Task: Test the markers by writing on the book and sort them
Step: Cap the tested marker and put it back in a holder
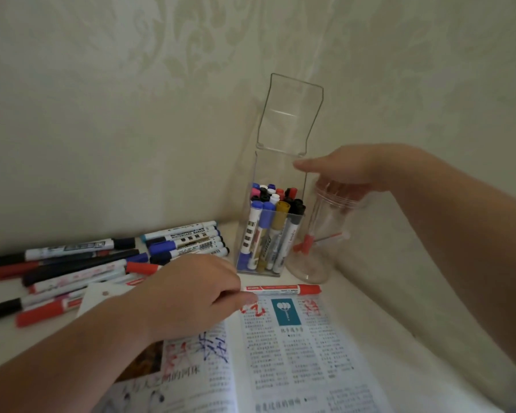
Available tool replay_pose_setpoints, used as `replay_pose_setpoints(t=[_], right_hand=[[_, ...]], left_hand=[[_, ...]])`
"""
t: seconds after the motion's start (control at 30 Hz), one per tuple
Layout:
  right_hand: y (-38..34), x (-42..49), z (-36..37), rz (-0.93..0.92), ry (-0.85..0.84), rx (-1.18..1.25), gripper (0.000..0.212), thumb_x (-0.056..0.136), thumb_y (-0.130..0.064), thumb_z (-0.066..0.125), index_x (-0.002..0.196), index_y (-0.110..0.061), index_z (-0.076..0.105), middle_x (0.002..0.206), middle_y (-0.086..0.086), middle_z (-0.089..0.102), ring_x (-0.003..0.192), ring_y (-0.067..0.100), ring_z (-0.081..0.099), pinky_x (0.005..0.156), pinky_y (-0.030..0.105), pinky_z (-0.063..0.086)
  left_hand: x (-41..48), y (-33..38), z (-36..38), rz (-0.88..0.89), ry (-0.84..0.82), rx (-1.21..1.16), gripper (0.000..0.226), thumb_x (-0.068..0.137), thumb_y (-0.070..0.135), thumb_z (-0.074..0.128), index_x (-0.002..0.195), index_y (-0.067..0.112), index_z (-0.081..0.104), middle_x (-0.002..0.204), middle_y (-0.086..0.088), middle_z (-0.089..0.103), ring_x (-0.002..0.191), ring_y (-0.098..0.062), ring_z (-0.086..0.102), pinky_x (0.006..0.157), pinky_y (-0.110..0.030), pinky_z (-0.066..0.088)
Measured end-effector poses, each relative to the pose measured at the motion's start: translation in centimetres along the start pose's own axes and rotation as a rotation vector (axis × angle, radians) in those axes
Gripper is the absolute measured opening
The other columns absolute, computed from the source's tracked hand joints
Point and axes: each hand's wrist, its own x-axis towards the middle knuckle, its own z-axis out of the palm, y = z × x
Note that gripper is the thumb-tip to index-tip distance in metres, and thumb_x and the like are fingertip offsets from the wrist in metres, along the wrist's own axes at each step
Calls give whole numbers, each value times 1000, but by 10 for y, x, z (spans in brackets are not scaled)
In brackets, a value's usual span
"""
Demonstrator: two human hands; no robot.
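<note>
An open book [298,350] lies in front of me with red and blue scribbles on its pages. A red marker [283,289] lies along the book's top edge, and my left hand [188,293] curls its fingers over the marker's left end. My right hand [343,171] grips the rim of a clear round jar [319,251] from above. The jar looks slightly tilted, and a red-capped marker [310,241] sits inside it. To the jar's left stands a clear rectangular box [252,222] with its lid up, full of upright markers [268,231].
A loose pile of black, red and blue markers [72,263] lies on the white table at the left, behind my left forearm. A patterned wall rises directly behind the box and the jar. A white card [99,296] sits by the book's top left corner.
</note>
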Motion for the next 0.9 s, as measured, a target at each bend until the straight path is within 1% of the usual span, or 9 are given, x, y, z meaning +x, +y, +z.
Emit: replay_pose_setpoints(t=[0.2, 0.3, 0.37, 0.43, 0.5, 0.57, 0.67, 0.77, 0.9], right_hand=[[11, -50, -38, -208, 604, -81, 46, 90, -56, 66, 109, -14, 75, 95, 0, 73, 86, 19, 70, 86, 35, 57], [29, -75, -34, -568, 1087, 101, 17, 90, -39, 65, 104, -32, 72, 92, -10, 66, 81, 0, 62, 74, 16, 48], [34, -89, -16, -810, 1196, 341, 14, 89, -30, 65, 94, -41, 60, 87, -17, 62, 76, -5, 61, 69, 14, 45], [36, -91, 16, -943, 1049, 554, 23, 89, -15, 68, 93, -36, 59, 84, -9, 63, 72, 3, 61, 64, 25, 49], [29, -92, 62, -944, 726, 687, 27, 88, 0, 69, 93, -26, 62, 82, 7, 66, 68, 25, 64, 55, 33, 53], [24, -88, 106, -923, 475, 766, 34, 87, 7, 69, 101, -23, 63, 85, 11, 66, 70, 36, 65, 54, 44, 57], [20, -80, 151, -856, 309, 955, 53, 88, 11, 68, 122, -27, 55, 92, 20, 62, 67, 40, 66, 60, 55, 61], [25, -73, 160, -729, 276, 1199, 50, 86, 17, 66, 122, -15, 51, 83, 17, 63, 58, 29, 67, 57, 44, 63], [35, -67, 167, -681, 168, 1248, 21, 80, 6, 72, 97, -4, 64, 71, 11, 69, 60, 22, 71, 59, 30, 61]], left_hand=[[1, 2, -3, -57, -12, -32, 57, 89, 72, 26, 74, 28, 58, 71, 10, 55, 70, -2, 52, 74, -23, 48], [1, 6, -5, -112, 45, -128, 55, 85, 73, 29, 96, 36, 68, 82, 22, 62, 82, 4, 56, 73, -18, 46], [1, 9, -6, -160, 124, -270, 43, 86, 68, 38, 110, 43, 63, 89, 32, 62, 87, 8, 58, 69, -12, 44], [0, 11, -6, -162, 219, -443, 36, 87, 69, 43, 118, 53, 55, 95, 26, 63, 86, -3, 62, 68, -16, 48], [0, 11, -6, -144, 260, -558, 37, 90, 71, 45, 122, 55, 50, 98, 19, 63, 89, -8, 63, 73, -23, 52], [1, 13, -4, -140, 216, -699, 39, 87, 67, 50, 124, 53, 53, 99, 14, 65, 90, -10, 65, 76, -28, 53], [1, 18, -2, -142, 123, -724, 16, 96, 56, 51, 110, 53, 57, 83, 4, 65, 72, -13, 63, 67, -32, 53], [2, 16, 0, -178, 91, -548, 16, 93, 57, 39, 96, 53, 53, 84, 16, 63, 76, -6, 59, 65, -20, 46], [3, 15, 3, -244, 34, -496, 13, 99, 51, 37, 98, 50, 49, 92, 21, 63, 85, -1, 61, 70, -20, 47]])
